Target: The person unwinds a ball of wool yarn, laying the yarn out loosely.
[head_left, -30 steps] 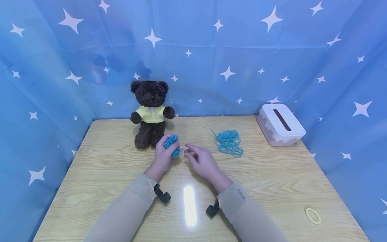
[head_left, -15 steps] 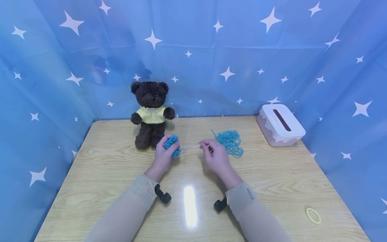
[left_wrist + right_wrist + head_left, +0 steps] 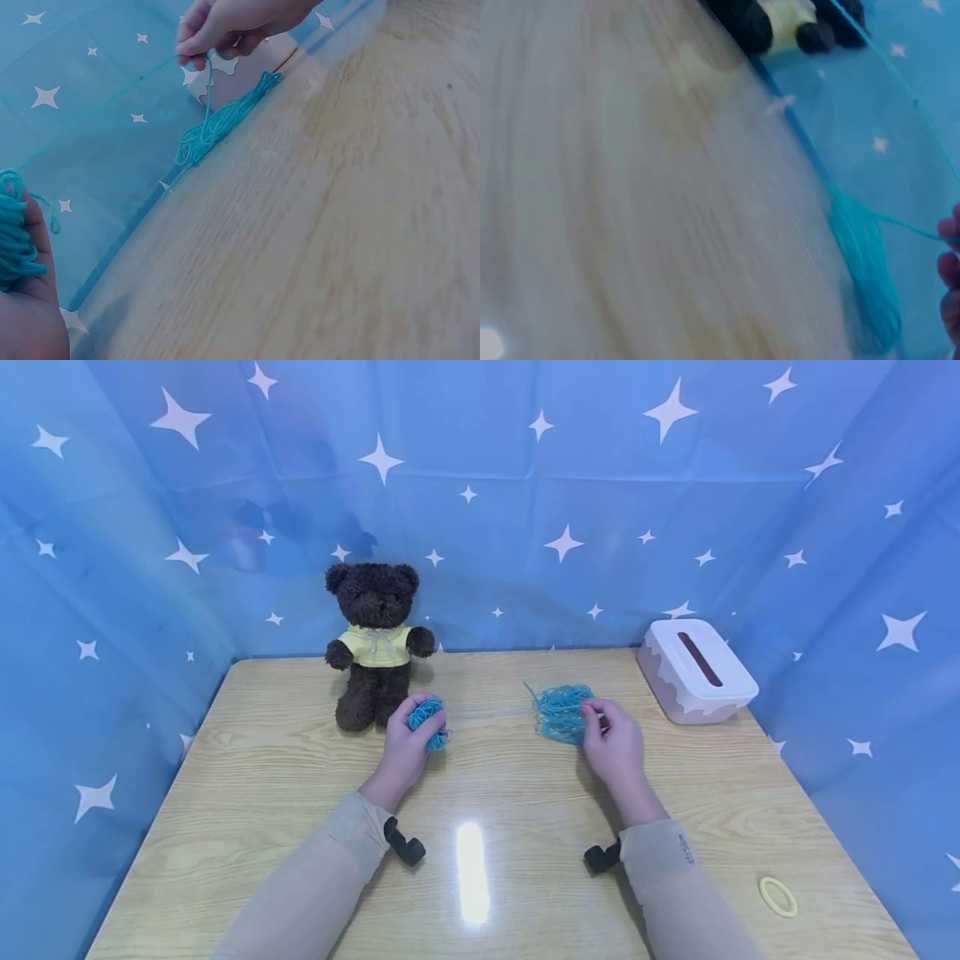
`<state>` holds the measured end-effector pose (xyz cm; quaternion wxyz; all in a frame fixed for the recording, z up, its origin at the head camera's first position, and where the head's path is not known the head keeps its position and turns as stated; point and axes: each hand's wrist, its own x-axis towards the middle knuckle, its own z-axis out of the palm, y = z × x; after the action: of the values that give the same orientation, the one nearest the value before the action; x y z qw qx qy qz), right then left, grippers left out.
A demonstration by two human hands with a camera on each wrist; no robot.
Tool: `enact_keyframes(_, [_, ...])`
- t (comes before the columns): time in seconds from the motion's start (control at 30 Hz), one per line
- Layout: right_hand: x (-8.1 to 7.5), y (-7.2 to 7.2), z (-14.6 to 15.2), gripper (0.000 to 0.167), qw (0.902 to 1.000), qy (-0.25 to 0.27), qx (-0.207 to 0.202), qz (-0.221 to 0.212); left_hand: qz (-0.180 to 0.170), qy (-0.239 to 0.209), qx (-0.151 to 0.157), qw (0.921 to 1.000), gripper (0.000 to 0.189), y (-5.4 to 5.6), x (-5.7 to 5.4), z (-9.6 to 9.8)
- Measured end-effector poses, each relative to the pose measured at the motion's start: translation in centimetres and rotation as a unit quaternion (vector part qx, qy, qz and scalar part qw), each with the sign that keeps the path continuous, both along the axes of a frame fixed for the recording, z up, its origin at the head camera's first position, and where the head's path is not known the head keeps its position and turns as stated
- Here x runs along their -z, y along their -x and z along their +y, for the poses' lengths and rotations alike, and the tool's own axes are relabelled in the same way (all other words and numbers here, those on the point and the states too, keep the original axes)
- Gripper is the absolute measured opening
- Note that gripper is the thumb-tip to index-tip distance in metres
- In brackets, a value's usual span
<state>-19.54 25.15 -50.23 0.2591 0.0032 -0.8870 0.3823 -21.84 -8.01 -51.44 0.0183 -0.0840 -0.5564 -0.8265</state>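
Observation:
A wound bundle of blue yarn sits in my left hand, whose fingers and thumb curl round it. In the left wrist view the yarn bundle shows at the left edge against the palm. My right hand pinches a yarn strand between thumb and fingertips. From there the strand runs across to the bundle, and another length hangs to the loose yarn pile on the table. In the right wrist view only the fingertips show, beside the blurred pile.
A dark brown teddy bear in a yellow top stands behind my left hand. At the back right is a white-lidded tissue box. A pale yellow ring lies on the wooden table at the front right. A star-patterned curtain hangs behind.
My right hand has moved right, away from the left hand, drawing the strand out to beside the loose pile. The left hand stays in place with the bundle.

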Motion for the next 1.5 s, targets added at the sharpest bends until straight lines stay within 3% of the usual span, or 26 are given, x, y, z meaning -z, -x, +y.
enact_keyframes(0.3, [0.7, -0.6, 4.5, 0.022, 0.9922, -0.058, 0.064, -0.090, 0.010, -0.001, -0.025, 0.9996, 0.014, 0.2, 0.1, 0.1])
enact_keyframes(0.5, [0.9, -0.9, 5.5, 0.028, 0.9789, -0.104, 0.047, -0.170, 0.008, 0.003, -0.033, 0.9994, 0.013, 0.2, 0.1, 0.1])
enact_keyframes(0.6, [0.8, -0.9, 5.1, 0.028, 0.9790, -0.110, 0.037, -0.168, 0.007, 0.007, -0.031, 0.9995, 0.013, 0.1, 0.1, 0.1])
enact_keyframes(0.73, [0.3, -0.9, 3.3, 0.026, 0.9893, -0.095, 0.031, -0.106, 0.008, 0.007, -0.027, 0.9996, 0.013, 0.1, 0.1, 0.1])
enact_keyframes(0.83, [-0.3, -1.1, 0.6, 0.024, 0.9949, -0.083, -0.009, -0.056, 0.009, 0.005, -0.023, 0.9997, 0.013, 0.1, 0.1, 0.1])
enact_keyframes(0.9, [-0.6, -1.4, -1.5, 0.024, 0.9945, -0.072, -0.059, -0.048, 0.010, 0.006, -0.021, 0.9997, 0.013, 0.1, 0.1, 0.1])
enact_keyframes(1.03, [-0.7, -1.7, -5.9, 0.033, 0.9813, -0.053, -0.165, -0.084, 0.011, 0.013, -0.017, 0.9997, 0.013, 0.1, 0.3, 0.1])
enact_keyframes(1.17, [-0.7, -1.6, -9.6, 0.040, 0.9639, -0.044, -0.230, -0.127, 0.009, 0.021, -0.012, 0.9997, 0.016, 0.2, 0.3, 0.0])
enact_keyframes(1.33, [-0.6, -1.1, -12.5, 0.035, 0.9559, -0.067, -0.259, -0.122, 0.008, 0.035, -0.010, 0.9993, 0.020, 0.2, 0.3, 0.0])
enact_keyframes(1.5, [-0.5, -1.0, -13.2, 0.021, 0.9622, -0.071, -0.238, -0.113, 0.010, 0.036, -0.009, 0.9993, 0.019, 0.3, 0.4, 0.0])
